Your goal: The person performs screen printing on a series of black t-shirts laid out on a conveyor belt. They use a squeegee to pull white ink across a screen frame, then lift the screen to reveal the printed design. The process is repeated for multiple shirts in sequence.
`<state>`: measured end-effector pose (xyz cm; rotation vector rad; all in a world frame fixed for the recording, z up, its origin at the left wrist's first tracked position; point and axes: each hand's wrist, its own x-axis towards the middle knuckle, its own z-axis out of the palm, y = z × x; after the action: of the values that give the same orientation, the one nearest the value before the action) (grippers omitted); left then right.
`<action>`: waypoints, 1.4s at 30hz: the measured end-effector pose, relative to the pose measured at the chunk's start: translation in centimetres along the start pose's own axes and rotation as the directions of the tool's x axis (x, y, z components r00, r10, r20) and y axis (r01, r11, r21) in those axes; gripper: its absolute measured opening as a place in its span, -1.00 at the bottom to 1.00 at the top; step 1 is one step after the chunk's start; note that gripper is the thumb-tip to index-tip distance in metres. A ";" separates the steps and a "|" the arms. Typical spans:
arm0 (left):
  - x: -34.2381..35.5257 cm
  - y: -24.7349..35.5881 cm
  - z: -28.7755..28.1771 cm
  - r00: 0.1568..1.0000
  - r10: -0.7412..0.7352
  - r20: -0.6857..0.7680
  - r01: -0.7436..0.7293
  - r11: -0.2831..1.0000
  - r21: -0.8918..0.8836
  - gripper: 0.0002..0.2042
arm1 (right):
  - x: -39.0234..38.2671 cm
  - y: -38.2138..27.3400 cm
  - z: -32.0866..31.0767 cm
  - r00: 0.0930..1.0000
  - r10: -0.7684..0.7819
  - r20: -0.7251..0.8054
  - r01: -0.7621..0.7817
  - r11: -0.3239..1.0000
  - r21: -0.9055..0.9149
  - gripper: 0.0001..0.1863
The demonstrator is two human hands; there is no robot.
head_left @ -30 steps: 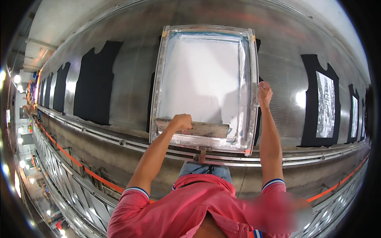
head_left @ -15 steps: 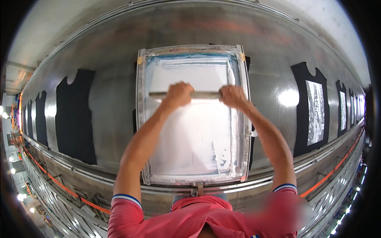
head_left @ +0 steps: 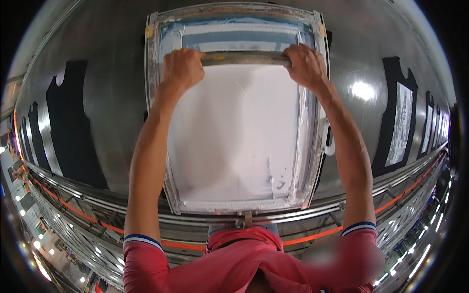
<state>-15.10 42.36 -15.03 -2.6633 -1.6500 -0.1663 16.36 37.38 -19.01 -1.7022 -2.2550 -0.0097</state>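
Note:
My left hand (head_left: 183,68) and my right hand (head_left: 305,64) are closed on the two ends of a long squeegee (head_left: 244,58), held across the far part of a screen-printing screen (head_left: 317,190). The screen has a metal frame with blue edging. White ink (head_left: 229,136) covers most of the mesh between my arms and me, with a strip of blue showing beyond the blade. Dark cloth peeks out from under the frame at the sides.
Long metal platen table (head_left: 112,53) with black garments (head_left: 71,122) laid flat at left and black garments with white printed panels (head_left: 386,112) at right. A rail (head_left: 293,215) and an orange strip (head_left: 312,236) run along the near edge; racks stand below at both sides.
My right hand left the screen's side and joined my left on the squeegee. Both hands and the squeegee moved from the near part to the far end, leaving white ink behind.

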 end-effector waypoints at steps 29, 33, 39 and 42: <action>-27.3 -16.9 -16.5 0.510 0.236 0.827 0.167 0.916 -0.364 -0.62 | -8.8 -37.5 -17.7 0.421 0.182 0.889 -0.400 0.917 0.001 -0.49; -18.2 -14.2 -19.7 0.380 0.290 0.878 0.141 0.920 -0.365 -0.62 | -2.5 -29.9 -21.9 0.336 0.001 0.942 -0.323 0.939 0.114 -0.40; -1.0 -5.3 -16.1 0.791 0.164 0.589 -0.078 0.983 -0.168 -0.64 | 2.7 -11.9 -19.1 0.750 0.240 0.616 -0.290 0.957 -0.021 -0.69; 9.9 -8.2 -9.9 0.958 0.080 0.275 -0.060 0.995 -0.082 -0.61 | 12.1 -4.1 -12.0 0.887 0.194 0.420 -0.185 0.981 -0.063 -0.73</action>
<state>-18.95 54.28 -4.73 -2.9089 -1.6409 0.1595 12.47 45.20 -3.81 -2.0966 -2.3668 0.4244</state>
